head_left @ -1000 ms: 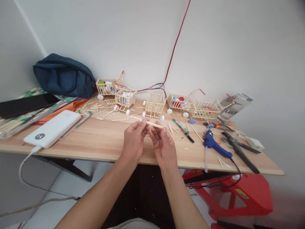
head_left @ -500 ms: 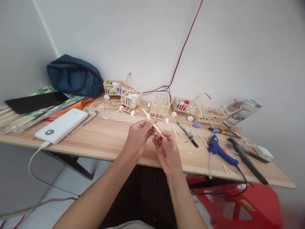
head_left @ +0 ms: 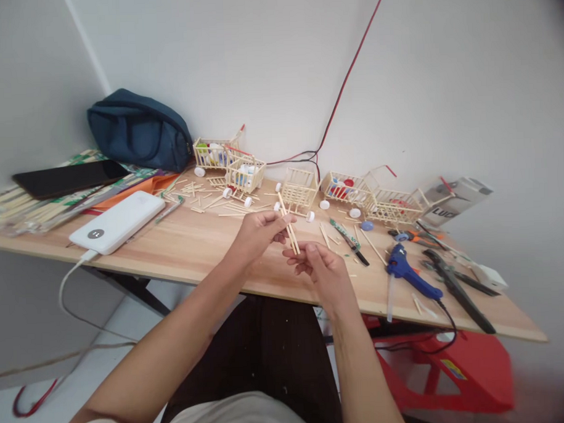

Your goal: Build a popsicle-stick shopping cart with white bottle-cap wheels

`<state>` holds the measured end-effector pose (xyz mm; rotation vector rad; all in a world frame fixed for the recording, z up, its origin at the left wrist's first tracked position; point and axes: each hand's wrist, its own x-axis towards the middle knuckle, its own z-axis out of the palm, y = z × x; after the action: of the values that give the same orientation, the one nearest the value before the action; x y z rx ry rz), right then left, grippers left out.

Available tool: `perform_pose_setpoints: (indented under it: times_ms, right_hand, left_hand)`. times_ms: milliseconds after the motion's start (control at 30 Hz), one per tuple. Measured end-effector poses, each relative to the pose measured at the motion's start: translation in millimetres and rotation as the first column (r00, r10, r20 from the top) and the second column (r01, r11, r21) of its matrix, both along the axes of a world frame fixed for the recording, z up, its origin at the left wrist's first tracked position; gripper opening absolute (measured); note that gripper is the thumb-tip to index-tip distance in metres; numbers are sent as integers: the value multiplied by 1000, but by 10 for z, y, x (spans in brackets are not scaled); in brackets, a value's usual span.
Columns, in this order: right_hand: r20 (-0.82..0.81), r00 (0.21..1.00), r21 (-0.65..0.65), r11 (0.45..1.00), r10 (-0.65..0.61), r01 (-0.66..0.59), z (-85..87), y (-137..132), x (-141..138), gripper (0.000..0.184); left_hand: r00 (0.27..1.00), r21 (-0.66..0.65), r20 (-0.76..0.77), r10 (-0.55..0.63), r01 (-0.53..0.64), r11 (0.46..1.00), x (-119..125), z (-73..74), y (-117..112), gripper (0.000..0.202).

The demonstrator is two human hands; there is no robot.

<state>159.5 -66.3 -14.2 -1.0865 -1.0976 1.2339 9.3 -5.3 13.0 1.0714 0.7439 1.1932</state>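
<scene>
My left hand [head_left: 257, 232] pinches a pair of thin wooden sticks [head_left: 288, 226] that point up and away from me over the front of the wooden table [head_left: 190, 245]. My right hand [head_left: 323, 268] is just below and to the right of them, its fingers partly stretched, with its fingertips at the lower ends of the sticks. Behind my hands stands a small stick-built cart [head_left: 298, 189] with white wheels.
More stick carts [head_left: 244, 174] and loose sticks [head_left: 202, 192] line the back of the table. A white power bank [head_left: 118, 222] and a blue bag [head_left: 138, 130] lie left. A blue glue gun [head_left: 407, 274], pliers [head_left: 455, 289] and a craft knife [head_left: 350, 240] lie right. A red stool [head_left: 447, 369] stands below.
The sticks have swung from lying crosswise to nearly upright in my left hand. My right hand has loosened and dropped slightly right. The view has shifted.
</scene>
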Motion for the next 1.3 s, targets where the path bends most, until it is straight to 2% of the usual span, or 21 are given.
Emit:
perform_pose_setpoints:
  times_ms: [167,333,567,800,1033,1300]
  right_hand:
    - [130,988,-105,992,87,-74,108,24,89,44]
    - [167,980,-149,985,110,-85,105,33,74,42]
    - [137,987,-126,990,80,-62,28,12,-2,39]
    - [167,985,-93,995,34,-19,-81,-25,-5,40]
    - [147,989,-99,995,0,15,-107,-72,1,38]
    - [130,990,-70,996,-49,59,-114,-112,-16,39]
  left_hand:
    - [989,56,-83,-119,124,991,-21,-14,69,36]
    - [981,48,-137,-134,141,989,-19,-46,94,37]
    - [968,23,-212,-137,145,989,-8,-46,57,38]
    - [965,29,-212,-155,164,986,64,-61,-25,37]
    - [973,4,-198,-123,126,992,165,-125,-68,35]
    - [973,-114,-176,-149,130,985,201,-49,-181,36]
